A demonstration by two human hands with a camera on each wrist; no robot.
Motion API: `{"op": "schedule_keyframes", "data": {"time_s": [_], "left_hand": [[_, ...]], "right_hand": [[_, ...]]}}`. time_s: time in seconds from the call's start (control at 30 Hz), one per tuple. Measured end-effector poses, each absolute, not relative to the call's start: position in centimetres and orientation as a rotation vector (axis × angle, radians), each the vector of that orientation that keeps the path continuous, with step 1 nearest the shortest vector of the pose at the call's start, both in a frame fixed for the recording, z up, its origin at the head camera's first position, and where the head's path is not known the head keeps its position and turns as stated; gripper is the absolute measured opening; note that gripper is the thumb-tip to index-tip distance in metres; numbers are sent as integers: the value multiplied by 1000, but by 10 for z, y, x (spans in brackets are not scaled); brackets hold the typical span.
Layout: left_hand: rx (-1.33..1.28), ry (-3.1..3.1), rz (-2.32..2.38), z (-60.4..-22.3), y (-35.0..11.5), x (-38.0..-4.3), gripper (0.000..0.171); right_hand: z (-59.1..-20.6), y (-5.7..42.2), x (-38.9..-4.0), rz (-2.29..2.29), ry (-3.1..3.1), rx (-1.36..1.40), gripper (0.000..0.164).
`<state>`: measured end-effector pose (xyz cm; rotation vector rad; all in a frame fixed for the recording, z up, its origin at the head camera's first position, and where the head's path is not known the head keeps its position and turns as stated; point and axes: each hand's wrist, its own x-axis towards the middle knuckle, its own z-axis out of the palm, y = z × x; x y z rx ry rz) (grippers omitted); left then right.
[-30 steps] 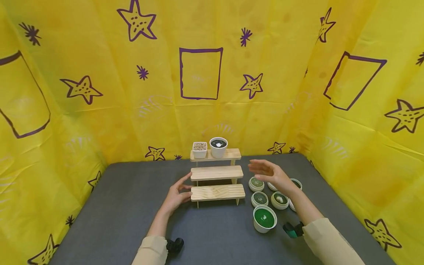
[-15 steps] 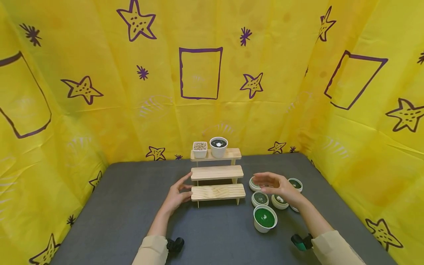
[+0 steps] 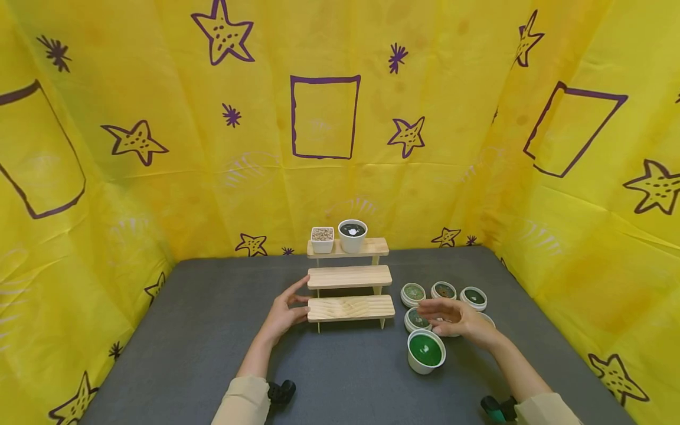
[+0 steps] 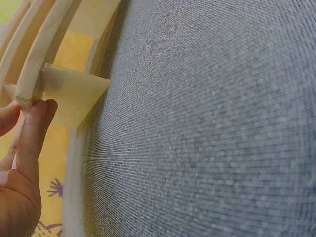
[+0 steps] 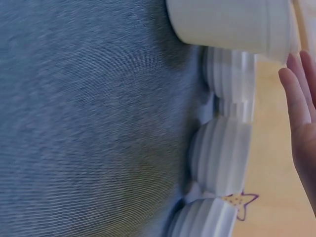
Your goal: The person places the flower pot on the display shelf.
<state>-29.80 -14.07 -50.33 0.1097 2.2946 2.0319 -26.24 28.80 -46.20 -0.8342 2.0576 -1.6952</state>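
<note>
My left hand (image 3: 281, 316) holds the left end of a three-tier wooden stand (image 3: 349, 276); in the left wrist view, thumb and fingers (image 4: 32, 131) pinch the end of one plank. On the top tier sit a square white pot (image 3: 322, 243) of pebbles and a round white pot (image 3: 353, 243) with a dark top. My right hand (image 3: 463, 323) hovers with extended fingers over several low ridged pots (image 3: 413, 295), partly hiding some. Nearest in front of it stands a taller white pot (image 3: 423, 361) with a bright green top. Its fingertips overlap that pot's rim in the right wrist view.
A grey cloth-covered table (image 3: 212, 330) lies under everything. Yellow curtains (image 3: 451, 177) with purple drawings surround it at the back and both sides. The low ridged pots (image 5: 222, 155) stand close together right of the stand.
My right hand has come down and toward me, from beside the stand's middle tier to above the nearer pots, uncovering the back ones. The left hand stays at the stand.
</note>
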Motion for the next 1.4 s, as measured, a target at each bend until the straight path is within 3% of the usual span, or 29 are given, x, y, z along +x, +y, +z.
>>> {"op": "schedule_keyframes", "data": {"time_s": [1.4], "left_hand": [[99,2312,2020,-502,-140,-297,72]], "right_hand": [[-501,301,-250,-1652,1753,-831,82]]}}
